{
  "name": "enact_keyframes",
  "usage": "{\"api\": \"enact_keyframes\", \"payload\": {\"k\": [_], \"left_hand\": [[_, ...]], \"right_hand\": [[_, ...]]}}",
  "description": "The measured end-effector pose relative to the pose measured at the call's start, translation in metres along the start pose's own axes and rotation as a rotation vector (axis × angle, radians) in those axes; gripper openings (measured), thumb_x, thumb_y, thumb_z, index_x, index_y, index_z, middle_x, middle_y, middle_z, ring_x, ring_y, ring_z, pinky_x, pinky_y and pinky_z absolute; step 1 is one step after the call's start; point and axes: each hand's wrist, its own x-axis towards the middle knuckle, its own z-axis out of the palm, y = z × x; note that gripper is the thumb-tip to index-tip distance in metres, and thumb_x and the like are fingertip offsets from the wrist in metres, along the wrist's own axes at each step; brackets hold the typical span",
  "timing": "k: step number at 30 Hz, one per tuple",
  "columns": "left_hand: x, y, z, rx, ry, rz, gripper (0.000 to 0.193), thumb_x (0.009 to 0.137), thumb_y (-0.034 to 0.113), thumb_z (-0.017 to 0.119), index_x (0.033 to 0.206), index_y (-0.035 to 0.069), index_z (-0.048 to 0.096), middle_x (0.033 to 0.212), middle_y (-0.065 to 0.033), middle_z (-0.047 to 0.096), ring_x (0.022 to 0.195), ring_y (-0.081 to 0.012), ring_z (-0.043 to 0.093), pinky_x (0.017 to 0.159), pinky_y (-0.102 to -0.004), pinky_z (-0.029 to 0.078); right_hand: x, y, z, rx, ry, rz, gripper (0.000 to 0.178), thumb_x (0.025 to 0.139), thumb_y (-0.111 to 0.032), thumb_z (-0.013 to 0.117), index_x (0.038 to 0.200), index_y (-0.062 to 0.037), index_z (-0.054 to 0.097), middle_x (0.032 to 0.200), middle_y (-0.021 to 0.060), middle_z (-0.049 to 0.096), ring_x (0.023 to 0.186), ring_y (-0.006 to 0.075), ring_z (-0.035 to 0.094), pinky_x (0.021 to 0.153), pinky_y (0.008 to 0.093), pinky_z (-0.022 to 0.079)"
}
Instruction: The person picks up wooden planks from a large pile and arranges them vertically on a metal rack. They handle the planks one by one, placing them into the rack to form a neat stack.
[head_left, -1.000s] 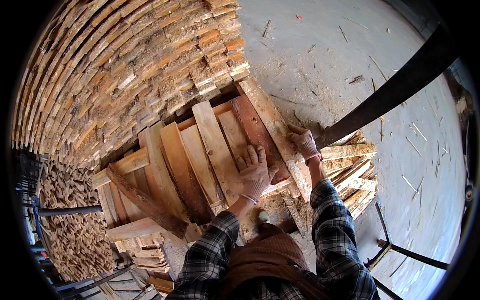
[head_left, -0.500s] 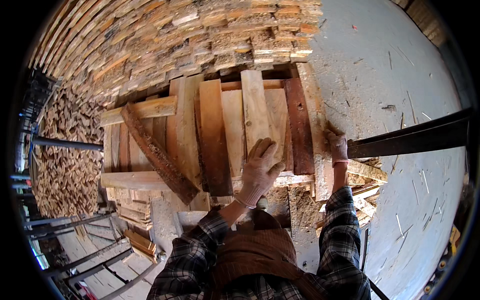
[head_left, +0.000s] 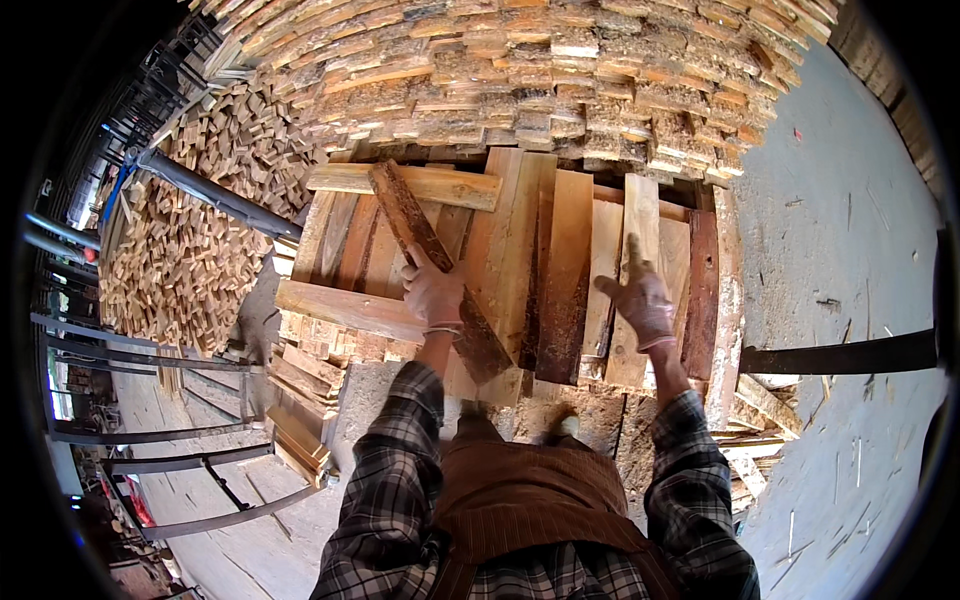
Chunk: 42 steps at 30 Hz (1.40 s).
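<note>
A layer of sawn planks lies side by side in front of me. Across the left part slants a dark, rough-edged plank (head_left: 483,347). My left hand (head_left: 433,297), in a pale work glove, lies over the middle of that plank with its fingers bent around it. Over a light plank (head_left: 641,205) further right is my right hand (head_left: 642,305), also gloved. Its index finger points away from me and the thumb stands out to the side, holding nothing. Between the hands lies a wide orange-brown plank (head_left: 566,270); a reddish-brown plank (head_left: 702,285) lies right of the right hand.
A tall stack of boards (head_left: 540,80) stands behind the planks. Small wood blocks (head_left: 185,265) are heaped at the left beside a dark metal bar (head_left: 215,197). Another dark bar (head_left: 845,360) reaches in from the right. Metal frames (head_left: 190,480) stand at the lower left.
My view has swung left. My left hand has left the light plank and gone to the slanted dark plank. My right hand has moved from the right edge board to over the light plank.
</note>
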Motion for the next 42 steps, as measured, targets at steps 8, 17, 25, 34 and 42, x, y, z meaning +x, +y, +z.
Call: {"api": "enact_keyframes", "payload": {"k": [8, 17, 25, 34, 42], "left_hand": [[0.04, -0.059, -0.018, -0.579, -0.192, 0.115, 0.108, 0.061, 0.028, 0.083, 0.15, 0.008, 0.026, 0.126, -0.0222, 0.05, 0.109, -0.0356, 0.058, 0.09, -0.0438, 0.051], [0.128, -0.149, -0.068, -0.308, -0.133, 0.29, 0.098, 0.064, 0.031, 0.081, 0.147, 0.015, 0.032, 0.13, -0.0197, 0.046, 0.113, -0.0402, 0.054, 0.093, -0.048, 0.049], [0.148, -0.152, -0.055, 0.001, -0.077, 0.236, 0.097, 0.066, 0.04, 0.076, 0.148, 0.022, 0.027, 0.127, -0.0175, 0.045, 0.116, -0.0381, 0.051, 0.09, -0.0487, 0.048], [0.128, -0.171, -0.082, -1.551, -0.481, 0.223, 0.072, 0.078, 0.009, 0.07, 0.142, 0.0, 0.038, 0.119, -0.0127, 0.057, 0.093, -0.0264, 0.061, 0.076, -0.0296, 0.052], [0.024, -0.077, -0.089, -1.005, -0.548, 0.571, 0.07, 0.089, 0.026, 0.067, 0.147, 0.005, 0.032, 0.122, -0.0182, 0.06, 0.1, -0.0245, 0.063, 0.083, -0.036, 0.054]], "right_hand": [[-0.005, -0.123, 0.096, -0.49, -0.052, 0.214, 0.09, 0.085, -0.061, 0.052, 0.149, -0.0043, 0.025, 0.088, 0.0143, 0.05, 0.073, 0.0223, 0.055, 0.044, 0.0375, 0.041], [0.002, -0.158, 0.04, 0.045, -0.18, 0.424, 0.116, 0.058, -0.027, 0.083, 0.151, -0.0026, 0.018, 0.113, 0.0262, 0.059, 0.102, 0.0383, 0.06, 0.083, 0.0423, 0.052], [0.019, -0.302, 0.061, 0.415, -0.229, 0.379, 0.121, 0.061, -0.034, 0.083, 0.152, -0.0047, 0.011, 0.113, 0.0302, 0.053, 0.099, 0.0425, 0.06, 0.083, 0.0429, 0.053], [0.037, -0.304, 0.092, 0.198, -0.21, -0.005, 0.098, 0.078, -0.046, 0.073, 0.146, 0.0055, 0.023, 0.116, 0.0278, 0.058, 0.095, 0.0254, 0.064, 0.067, 0.0365, 0.052], [0.036, -0.23, -0.001, 1.267, -0.433, -0.121, 0.096, 0.074, -0.035, 0.079, 0.149, -0.0033, 0.029, 0.129, 0.018, 0.058, 0.112, 0.0223, 0.059, 0.091, 0.0333, 0.048]]}}
